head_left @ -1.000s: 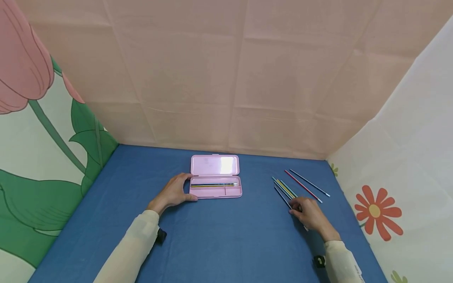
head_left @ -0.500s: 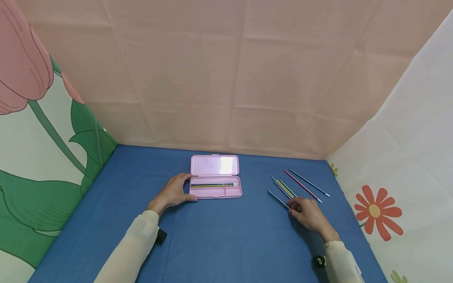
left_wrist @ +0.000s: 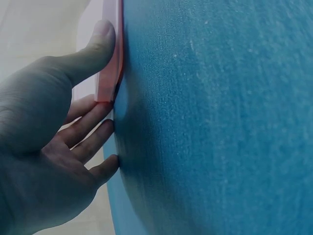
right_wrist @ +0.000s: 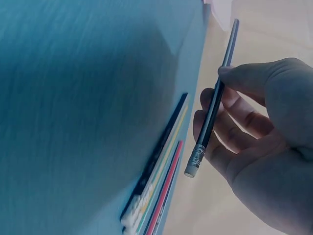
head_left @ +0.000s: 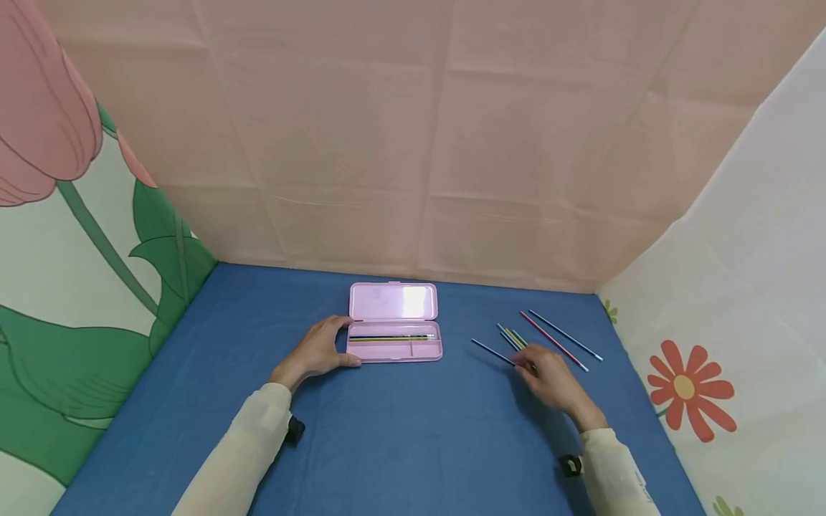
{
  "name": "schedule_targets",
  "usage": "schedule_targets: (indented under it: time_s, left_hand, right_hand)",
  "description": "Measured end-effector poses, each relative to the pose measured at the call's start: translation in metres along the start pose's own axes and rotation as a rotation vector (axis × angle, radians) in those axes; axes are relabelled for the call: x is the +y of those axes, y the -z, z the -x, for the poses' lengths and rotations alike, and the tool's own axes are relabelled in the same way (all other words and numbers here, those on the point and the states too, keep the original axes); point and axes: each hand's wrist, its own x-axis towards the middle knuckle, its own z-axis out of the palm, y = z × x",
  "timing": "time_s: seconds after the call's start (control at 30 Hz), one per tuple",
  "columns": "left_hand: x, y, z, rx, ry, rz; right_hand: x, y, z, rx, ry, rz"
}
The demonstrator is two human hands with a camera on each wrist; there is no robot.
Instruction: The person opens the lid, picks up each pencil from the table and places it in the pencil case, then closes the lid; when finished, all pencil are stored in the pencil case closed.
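Observation:
A pink pencil case [head_left: 379, 350] lies with its lid [head_left: 381, 301] raised, and a few pencils [head_left: 390, 337] rest in its back compartment. My left hand [head_left: 316, 350] holds the case by its left end, thumb at the front corner and fingers toward the back corner. In the left wrist view, the thumb lies along the pink edge [left_wrist: 110, 73]. My right hand [head_left: 547, 376] pinches a dark pencil [head_left: 492, 352] between thumb and fingers, off the cloth. Its eraser end [right_wrist: 191, 169] shows in the right wrist view, pointing back past the fingers.
Beyond the right hand, a bunch of several pencils [head_left: 511, 335] lies partly hidden by it. A red pencil [head_left: 548, 338] and a blue-grey pencil [head_left: 566, 335] lie farther right. Blue cloth [head_left: 400, 437] covers the table; fabric walls [head_left: 413, 143] stand behind and at both sides.
My right hand has picked the dark pencil up beside the bunch, swung its far end leftward, and moved slightly up and left. The left hand stays at the case.

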Motion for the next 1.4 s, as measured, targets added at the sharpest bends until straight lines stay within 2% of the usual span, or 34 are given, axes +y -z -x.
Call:
schedule_targets:
  time_s: [0.53, 0.73, 0.87, 1.07, 1.4]
  left_hand:
    - [0.001, 0.000, -0.003, -0.007, 0.012, -0.009]
    - [0.002, 0.001, -0.003, -0.005, 0.018, -0.008]
    - [0.001, 0.001, -0.003, -0.001, 0.014, -0.004]
    - [0.001, 0.001, -0.003, -0.001, 0.024, -0.001]
    - [0.001, 0.001, -0.002, -0.003, 0.023, -0.007]
  right_hand:
    - [-0.015, -0.029, -0.034, 0.038, 0.037, -0.052]
    - [-0.034, -0.038, -0.052, 0.007, 0.040, -0.041]
    - [-0.045, -0.045, -0.066, 0.011, 0.074, -0.030]
    - [-0.060, -0.056, -0.085, 0.005, 0.132, -0.093]
    - [-0.083, -0.068, -0.112, -0.049, 0.132, -0.138]
